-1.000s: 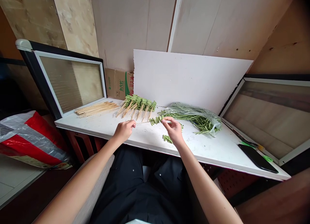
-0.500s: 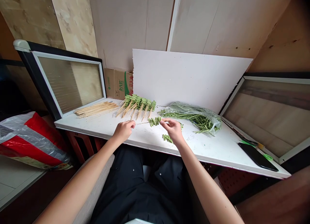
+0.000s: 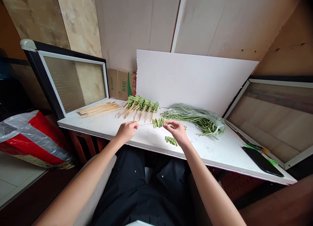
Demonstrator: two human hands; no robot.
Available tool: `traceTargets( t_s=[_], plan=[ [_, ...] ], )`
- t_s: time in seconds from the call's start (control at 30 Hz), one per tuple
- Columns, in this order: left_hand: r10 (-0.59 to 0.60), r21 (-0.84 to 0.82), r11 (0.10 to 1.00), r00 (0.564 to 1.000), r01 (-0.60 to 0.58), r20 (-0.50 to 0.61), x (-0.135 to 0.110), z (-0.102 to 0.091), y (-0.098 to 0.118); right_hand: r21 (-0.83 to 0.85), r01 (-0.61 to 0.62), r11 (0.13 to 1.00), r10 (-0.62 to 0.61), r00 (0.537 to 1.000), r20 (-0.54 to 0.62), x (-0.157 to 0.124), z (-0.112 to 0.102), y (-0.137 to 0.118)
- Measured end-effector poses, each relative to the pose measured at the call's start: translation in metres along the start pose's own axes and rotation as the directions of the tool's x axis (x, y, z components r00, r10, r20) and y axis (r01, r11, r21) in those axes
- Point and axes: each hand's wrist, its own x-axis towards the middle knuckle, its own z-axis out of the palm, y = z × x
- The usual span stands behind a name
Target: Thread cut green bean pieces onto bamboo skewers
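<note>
My left hand (image 3: 127,131) is closed, pinching the blunt end of a thin bamboo skewer (image 3: 144,124) held level above the white table (image 3: 220,152). Short green bean pieces (image 3: 157,122) sit threaded side by side on the skewer. My right hand (image 3: 178,131) pinches at the skewer's other end, right beside those pieces. A few loose cut bean pieces (image 3: 171,140) lie on the table just under my right hand.
Finished bean skewers (image 3: 140,105) are piled at the back, bare skewers (image 3: 99,109) to their left. A plastic bag of long beans (image 3: 198,118) lies right. A black phone (image 3: 262,156) rests near the right edge. Glass-lidded freezers flank the table; a red-and-white bag (image 3: 31,138) sits left.
The bean pieces have slid a little leftwards along the skewer, and both hands shifted slightly. The view has panned a touch.
</note>
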Motion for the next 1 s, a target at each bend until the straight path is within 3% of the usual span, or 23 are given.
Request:
traceTargets(
  t_s=[0.27, 0.53, 0.87, 1.0],
  plan=[
    [0.049, 0.000, 0.999, 0.999, -0.049, 0.018, 0.000, 0.000, -0.003, 0.022, -0.097, 0.995, 0.092, 0.982, 0.162, 0.000, -0.009, -0.005],
    [0.045, -0.002, 0.999, 0.998, -0.045, 0.052, 0.001, 0.000, -0.003, 0.061, -0.130, 0.990, 0.115, 0.972, 0.205, 0.000, -0.010, -0.005],
    [0.061, 0.008, 0.998, 0.997, -0.061, 0.046, 0.000, 0.002, -0.004, 0.036, -0.137, 0.990, 0.131, 0.982, 0.139, 0.002, -0.008, 0.002],
    [0.035, 0.014, 0.999, 0.999, -0.036, 0.037, 0.000, 0.001, -0.005, -0.070, -0.088, 0.994, 0.095, 0.989, 0.110, 0.004, -0.018, -0.003]
  ],
)
